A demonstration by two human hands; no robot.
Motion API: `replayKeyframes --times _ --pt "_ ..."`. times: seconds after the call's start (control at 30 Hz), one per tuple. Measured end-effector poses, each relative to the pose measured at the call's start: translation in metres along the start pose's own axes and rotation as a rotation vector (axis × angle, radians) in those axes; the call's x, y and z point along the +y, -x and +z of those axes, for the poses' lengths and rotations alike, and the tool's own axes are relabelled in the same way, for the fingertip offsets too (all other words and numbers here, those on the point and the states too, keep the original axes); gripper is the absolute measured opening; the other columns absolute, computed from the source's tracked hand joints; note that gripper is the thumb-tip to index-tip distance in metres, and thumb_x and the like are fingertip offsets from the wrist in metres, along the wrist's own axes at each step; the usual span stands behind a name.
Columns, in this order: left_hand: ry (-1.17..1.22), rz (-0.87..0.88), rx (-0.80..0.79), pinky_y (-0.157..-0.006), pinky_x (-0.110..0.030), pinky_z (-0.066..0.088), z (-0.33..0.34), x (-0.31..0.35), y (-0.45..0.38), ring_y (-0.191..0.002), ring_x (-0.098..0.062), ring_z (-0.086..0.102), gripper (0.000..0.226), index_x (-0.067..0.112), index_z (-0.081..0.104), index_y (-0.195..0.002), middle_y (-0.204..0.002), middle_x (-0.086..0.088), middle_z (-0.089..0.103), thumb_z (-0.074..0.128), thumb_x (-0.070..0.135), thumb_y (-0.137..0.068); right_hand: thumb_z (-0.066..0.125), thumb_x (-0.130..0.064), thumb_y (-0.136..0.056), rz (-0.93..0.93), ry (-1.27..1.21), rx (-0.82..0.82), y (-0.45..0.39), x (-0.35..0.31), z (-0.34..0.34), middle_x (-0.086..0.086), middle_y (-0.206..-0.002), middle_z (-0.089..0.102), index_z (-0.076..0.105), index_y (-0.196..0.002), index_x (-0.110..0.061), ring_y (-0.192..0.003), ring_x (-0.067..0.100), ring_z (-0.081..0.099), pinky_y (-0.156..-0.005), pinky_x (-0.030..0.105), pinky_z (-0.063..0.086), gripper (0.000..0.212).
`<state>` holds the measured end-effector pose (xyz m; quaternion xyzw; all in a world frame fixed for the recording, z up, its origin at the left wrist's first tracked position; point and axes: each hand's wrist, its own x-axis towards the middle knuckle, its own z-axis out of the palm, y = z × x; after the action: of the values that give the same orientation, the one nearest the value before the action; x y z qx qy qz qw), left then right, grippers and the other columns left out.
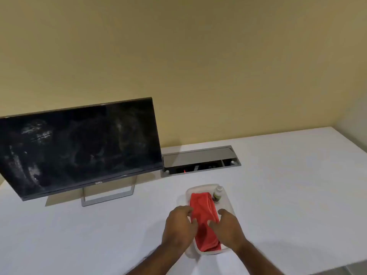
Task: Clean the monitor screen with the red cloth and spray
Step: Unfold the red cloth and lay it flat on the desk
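The fingers (193,221) of the left hand (178,225) are curled and loosely spread, their tips resting on the left edge of the red cloth (204,221); those of the right hand (228,225) are likewise bent and parted, touching its right side. Whether either hand has actually pinched the fabric I cannot tell.

The cloth lies folded in a shallow clear tray (228,203) on the white desk (288,195), with a small spray bottle (216,194) standing upright just beside its far right corner, inside the tray. The cloth looks soft, light and limp, so it should bunch and drape when lifted; gathering a fold near the middle would likely keep it from trailing against the bottle, which seems easy to knock over.

Away to the left stands the monitor (79,147), its dark screen smeared and streaked.
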<state>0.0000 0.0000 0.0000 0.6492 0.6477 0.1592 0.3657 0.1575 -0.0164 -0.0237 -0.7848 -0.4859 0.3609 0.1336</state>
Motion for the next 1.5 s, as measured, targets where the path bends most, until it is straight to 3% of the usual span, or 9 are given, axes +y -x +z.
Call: replayKeyframes --times 0.17,0.33,0.53,0.67,0.77,1.0,1.2,1.3,1.5 --pt "-0.017 -0.073 -0.013 -0.097 -0.021 0.046 0.018 0.013 -0.011 -0.112 -0.012 0.063 0.037 0.020 0.067 -0.121 -0.122 0.005 0.069 0.062 0.019 -0.085 0.067 -0.030 -0.082 0.106 -0.011 -0.057 -0.020 0.010 0.015 -0.001 -0.097 0.059 0.049 -0.106 -0.013 -0.084 0.017 0.058 -0.073 0.027 0.049 0.035" --pt "0.006 -0.126 -0.025 -0.095 -0.021 0.047 0.025 0.015 -0.016 -0.111 -0.014 0.064 0.038 0.016 0.067 -0.120 -0.121 0.001 0.070 0.063 0.013 -0.082 0.070 -0.022 -0.076 0.150 -0.037 -0.048 -0.029 0.021 0.031 0.001 -0.100 0.060 0.041 -0.098 -0.018 -0.082 0.018 0.058 -0.067 0.029 0.047 0.037" --pt "0.124 -0.173 -0.075 -0.096 -0.027 0.050 0.021 0.014 -0.019 -0.103 -0.016 0.067 0.045 0.016 0.066 -0.121 -0.119 -0.001 0.070 0.070 0.017 -0.076 0.066 -0.009 -0.062 0.133 -0.428 -0.063 -0.029 0.009 0.015 0.005 -0.084 0.071 0.064 -0.096 -0.009 -0.072 0.019 0.067 -0.059 0.028 0.053 0.034" --pt "0.318 -0.165 -0.157 -0.098 -0.039 0.052 0.013 0.012 -0.017 -0.106 -0.016 0.066 0.060 0.025 0.059 -0.124 -0.121 0.006 0.065 0.069 0.044 -0.068 0.061 -0.015 -0.057 -0.038 -0.631 -0.085 -0.010 -0.004 -0.016 0.000 -0.083 0.075 0.070 -0.099 -0.020 -0.073 0.017 0.071 -0.062 0.026 0.054 0.043" --pt "0.474 -0.205 -0.182 -0.099 -0.040 0.053 0.005 0.015 -0.013 -0.107 -0.016 0.065 0.050 0.023 0.056 -0.126 -0.121 0.006 0.064 0.067 0.045 -0.083 0.063 -0.012 -0.068 -0.198 -0.661 -0.064 0.007 -0.009 -0.033 -0.009 -0.093 0.074 0.067 -0.106 -0.031 -0.082 0.011 0.071 -0.068 0.022 0.054 0.043" --pt "0.877 -0.267 -0.288 -0.092 -0.043 0.057 -0.022 0.046 -0.006 -0.096 -0.024 0.073 0.038 0.018 0.069 -0.111 -0.105 -0.006 0.076 0.051 0.048 -0.096 0.058 -0.002 -0.083 -0.566 -0.400 0.008 0.032 -0.024 -0.039 -0.029 -0.114 0.059 0.056 -0.117 -0.050 -0.109 0.001 0.057 -0.093 0.018 0.048 0.059" --pt "0.932 -0.280 -0.056 -0.085 -0.042 0.059 -0.030 0.035 -0.006 -0.094 -0.026 0.074 0.026 0.011 0.067 -0.114 -0.100 -0.010 0.077 0.065 0.023 -0.091 0.056 -0.016 -0.080 -0.924 -0.017 0.070 0.042 -0.033 -0.029 -0.017 -0.106 0.055 0.056 -0.124 -0.034 -0.097 0.002 0.042 -0.090 0.028 0.043 0.048" --pt "0.914 -0.267 0.033 -0.071 -0.036 0.057 -0.040 0.025 0.000 -0.085 -0.029 0.074 0.017 0.006 0.070 -0.106 -0.092 -0.014 0.077 0.062 0.013 -0.092 0.067 -0.021 -0.081 -0.881 -0.243 -0.044 0.048 -0.035 -0.031 -0.012 -0.100 0.058 0.060 -0.125 -0.034 -0.103 0.009 0.051 -0.090 0.025 0.044 0.047" --pt "0.857 -0.153 0.089 -0.077 -0.032 0.057 -0.064 0.011 0.017 -0.091 -0.020 0.074 0.018 0.016 0.069 -0.110 -0.097 -0.003 0.078 0.064 0.017 -0.092 0.074 -0.022 -0.085 -0.652 -0.556 0.077 0.049 -0.059 -0.046 -0.014 -0.097 0.059 0.063 -0.117 -0.034 -0.089 0.009 0.058 -0.070 0.018 0.046 0.037"
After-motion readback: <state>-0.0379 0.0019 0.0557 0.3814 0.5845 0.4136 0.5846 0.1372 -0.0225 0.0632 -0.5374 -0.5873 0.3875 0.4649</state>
